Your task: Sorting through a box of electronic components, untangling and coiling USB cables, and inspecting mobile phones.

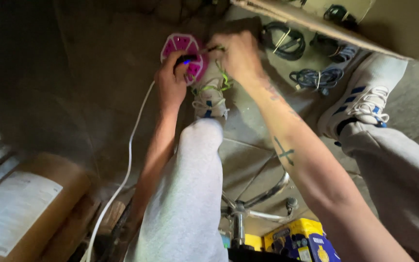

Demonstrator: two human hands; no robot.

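Left hand (pixel 171 83) pinches a dark plug on the pink power strip (pixel 184 51) (floor); right hand (pixel 236 54) curled alongside.

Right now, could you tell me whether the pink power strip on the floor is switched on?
On, it seems: a small blue light glows on the pink power strip, beside the left hand that rests on it.

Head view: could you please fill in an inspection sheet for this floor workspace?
Surface: dim tiled floor.
Job's things: pink round power strip, dark plug on it.
Clutter: cardboard boxes, yellow-blue box, chair base.
Hands: left hand on the plug; right hand beside the strip, grip hidden.
Cables: white cord; tied cable bundles.
Surroundings: white shoes, grey trousers.
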